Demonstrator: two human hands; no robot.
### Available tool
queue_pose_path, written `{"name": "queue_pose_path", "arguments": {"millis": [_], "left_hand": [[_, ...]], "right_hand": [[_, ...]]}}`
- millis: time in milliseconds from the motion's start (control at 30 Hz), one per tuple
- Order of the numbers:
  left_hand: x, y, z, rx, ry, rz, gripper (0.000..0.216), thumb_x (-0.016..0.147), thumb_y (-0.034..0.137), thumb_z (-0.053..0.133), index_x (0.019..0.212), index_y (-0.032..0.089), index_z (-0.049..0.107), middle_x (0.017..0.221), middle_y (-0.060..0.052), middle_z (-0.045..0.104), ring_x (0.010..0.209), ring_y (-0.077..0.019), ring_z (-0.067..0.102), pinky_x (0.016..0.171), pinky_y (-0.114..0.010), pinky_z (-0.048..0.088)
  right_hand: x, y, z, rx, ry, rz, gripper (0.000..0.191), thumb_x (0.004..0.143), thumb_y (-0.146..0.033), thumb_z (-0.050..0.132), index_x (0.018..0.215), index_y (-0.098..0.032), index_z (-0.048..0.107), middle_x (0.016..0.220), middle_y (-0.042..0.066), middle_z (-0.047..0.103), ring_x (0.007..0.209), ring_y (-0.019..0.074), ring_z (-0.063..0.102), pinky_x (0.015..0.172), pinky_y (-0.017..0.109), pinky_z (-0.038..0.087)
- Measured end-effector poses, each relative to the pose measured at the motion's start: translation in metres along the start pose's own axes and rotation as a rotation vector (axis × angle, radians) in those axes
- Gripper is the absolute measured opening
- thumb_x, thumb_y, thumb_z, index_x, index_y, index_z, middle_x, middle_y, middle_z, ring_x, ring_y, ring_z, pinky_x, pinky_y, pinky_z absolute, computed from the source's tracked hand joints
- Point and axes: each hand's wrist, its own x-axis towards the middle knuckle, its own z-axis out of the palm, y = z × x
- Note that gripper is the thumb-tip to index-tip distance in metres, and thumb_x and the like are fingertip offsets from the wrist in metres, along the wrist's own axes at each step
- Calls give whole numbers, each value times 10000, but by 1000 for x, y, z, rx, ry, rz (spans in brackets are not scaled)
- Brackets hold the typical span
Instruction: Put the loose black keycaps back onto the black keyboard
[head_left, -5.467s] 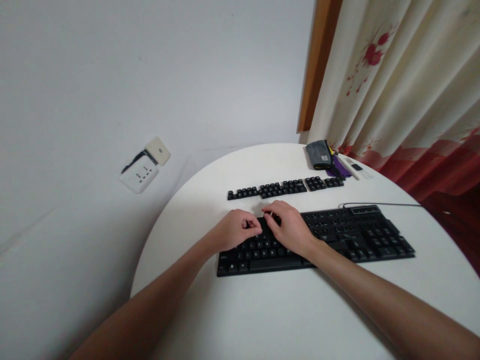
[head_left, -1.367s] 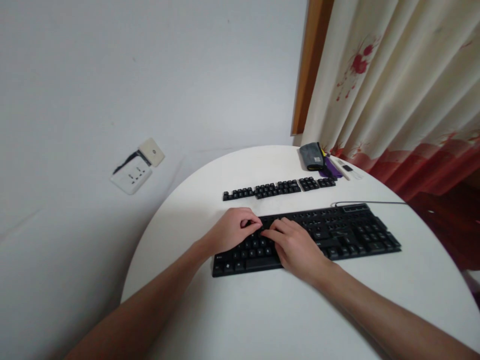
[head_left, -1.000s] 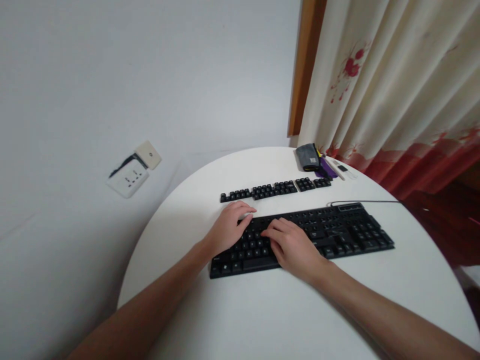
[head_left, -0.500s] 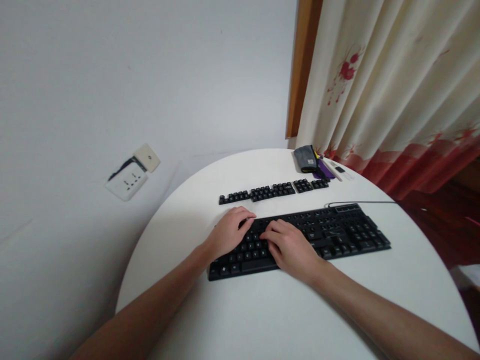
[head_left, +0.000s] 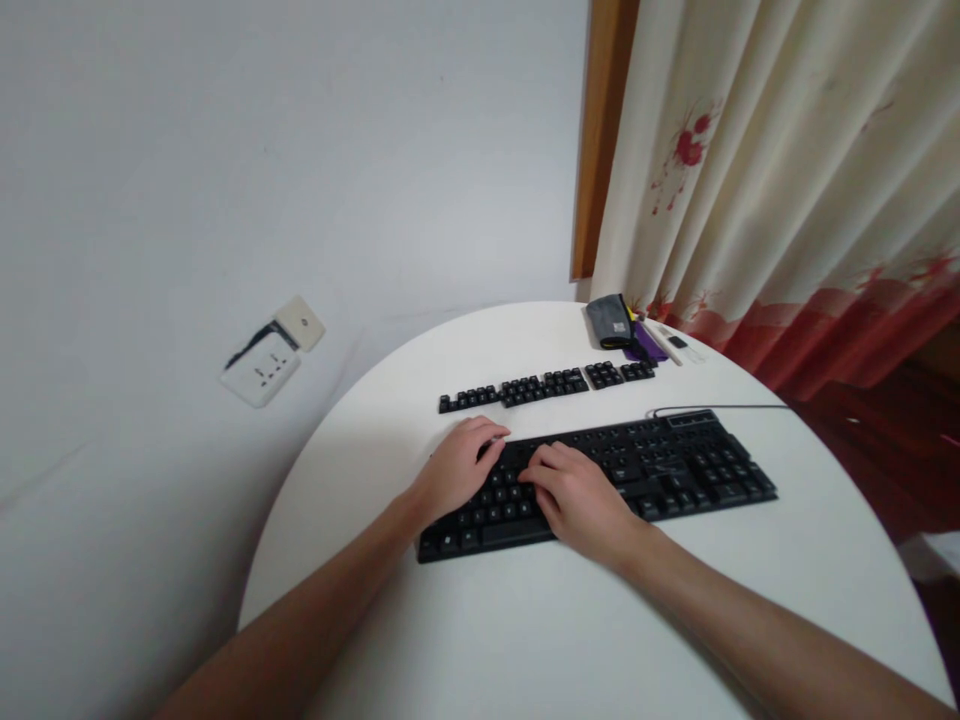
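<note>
A black keyboard (head_left: 701, 460) lies on a white round table (head_left: 480, 640), with several keys gone from its upper rows. My left hand (head_left: 459, 462) rests over its upper left corner, fingers stretched along the back edge and thumb apart from them. Close beside it, my right hand (head_left: 576, 497) is over the left-middle keys. Its fingers are bent and drawn together at the tips, touching the keyboard; whatever they pinch is hidden. Behind the keyboard, loose black keycaps (head_left: 544, 387) stand lined up in short groups.
A grey pouch (head_left: 609, 321), a purple cloth-like item (head_left: 646, 343) and a pale, narrow strip (head_left: 662, 341) lie at the table's far right. The keyboard's cable (head_left: 720, 407) runs off to the right. A wall socket (head_left: 262, 368) is at left, a curtain (head_left: 750, 200) at right.
The view has shifted slightly. Both hands hold nearly the same place on the keyboard, and the loose keycaps look unchanged.
</note>
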Motion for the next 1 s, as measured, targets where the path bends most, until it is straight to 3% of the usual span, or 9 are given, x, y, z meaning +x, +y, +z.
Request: {"name": "queue_pose_path", "arguments": {"millis": [333,533,733,1000], "left_hand": [[2,0,-4,36,92,-7,241,924,217,483,1071,196,673,1089,-70,663,1024,-207,613,972,-378,480],[24,2,-7,89,109,49,285,923,176,460,1123,175,663,1170,-80,634,1112,-212,581,1034,-388,447],[50,0,6,168,43,52,296,902,143,485,1138,132,663,1104,-106,603,1061,-229,582,1027,-394,448],[57,-8,21,255,53,65,272,880,113,508,1080,133,691,1046,-98,593,1017,-223,569,996,-382,464]], "right_hand": [[-1,1,0,20,2,-2,249,874,-68,491,976,-175,691,942,61,608,922,189,520,842,329,438],[0,0,-1,8,-2,-4,247,878,-81,500,1000,-178,692,947,58,610,911,188,518,831,327,431],[0,1,0,0,3,-8,226,874,-80,504,964,-172,690,942,58,604,912,188,513,831,323,423],[0,1,-2,-3,-12,-10,243,858,-74,513,985,-181,690,936,54,601,902,190,504,840,323,412]]}}
